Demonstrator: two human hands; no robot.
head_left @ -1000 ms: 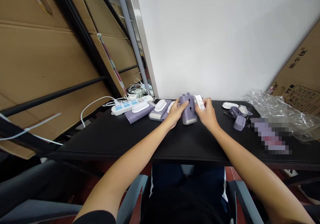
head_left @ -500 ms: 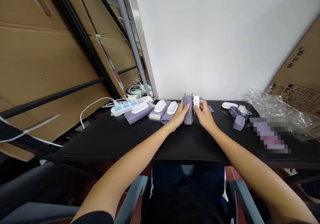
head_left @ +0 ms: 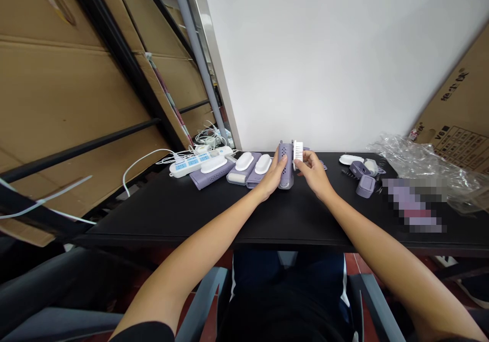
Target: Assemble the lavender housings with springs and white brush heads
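Observation:
My left hand (head_left: 274, 174) is closed around a purple case with rows of small holes (head_left: 284, 168), held upright on the black table. My right hand (head_left: 312, 170) pinches a white brush (head_left: 298, 152), its bristles pointing right, against the case's right side. Whether the brush is seated in the case I cannot tell. Left of my hands lie several like purple cases, each topped by a white oval brush: one by the power strip (head_left: 212, 171), one in the middle (head_left: 244, 162), and one partly behind my left hand (head_left: 263, 164).
A white power strip (head_left: 198, 161) with tangled cables lies at the back left. Loose purple parts (head_left: 365, 186), springs and a white brush (head_left: 351, 160) lie right, near clear plastic wrap (head_left: 416, 164). A cardboard box (head_left: 458, 113) leans at the far right; a white wall stands behind.
The case and the brush have shifted slightly left with both hands. The brush sits a little higher and closer against the case. Other things on the table stay put.

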